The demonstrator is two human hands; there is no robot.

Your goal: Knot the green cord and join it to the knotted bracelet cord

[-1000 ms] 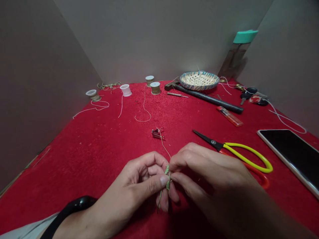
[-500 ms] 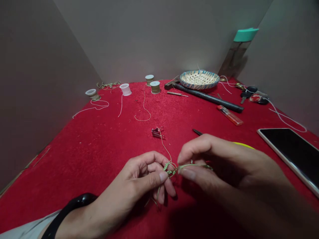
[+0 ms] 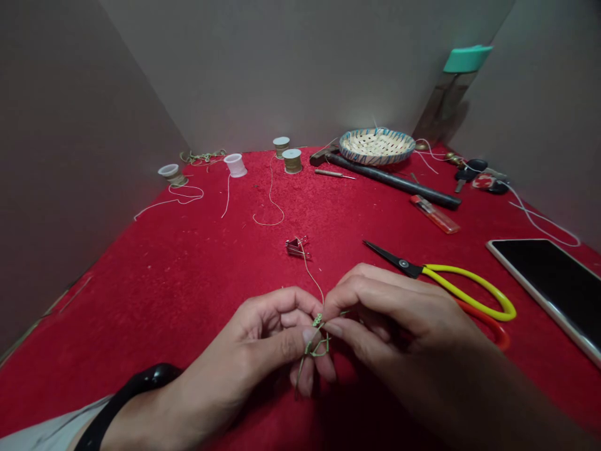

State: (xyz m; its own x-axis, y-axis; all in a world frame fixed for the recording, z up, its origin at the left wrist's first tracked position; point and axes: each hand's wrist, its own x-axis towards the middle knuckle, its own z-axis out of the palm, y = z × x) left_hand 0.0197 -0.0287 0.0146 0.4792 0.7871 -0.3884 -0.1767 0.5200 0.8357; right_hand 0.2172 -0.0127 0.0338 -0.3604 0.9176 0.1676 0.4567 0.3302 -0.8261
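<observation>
Between thumb and fingers, my left hand [image 3: 277, 338] pinches a small piece of knotted green cord [image 3: 317, 320]. Loose green strands hang below it across the fingertips. My right hand [image 3: 389, 319] is closed at the right side of the knots, thumb and index finger pinching a strand of the same cord. From the knots a thin cord runs up to a dark binder clip [image 3: 295, 248] lying on the red cloth. Just beyond my right hand lie scissors [image 3: 402, 264] with black blades and yellow and red handles, partly hidden by the hand.
Thread spools [image 3: 292, 161] stand along the back, some with loose thread trailing. A woven basket [image 3: 347, 150], a hammer [image 3: 399, 181], an awl [image 3: 331, 173] and a lighter [image 3: 434, 214] lie back right. A phone [image 3: 549, 282], keys [image 3: 469, 170] and a bottle [image 3: 451, 94] are at the right.
My right hand has come in closer to my left and lower over the knots, uncovering the scissors. The strand it held stretched out to the right now sits near the left fingertips.
</observation>
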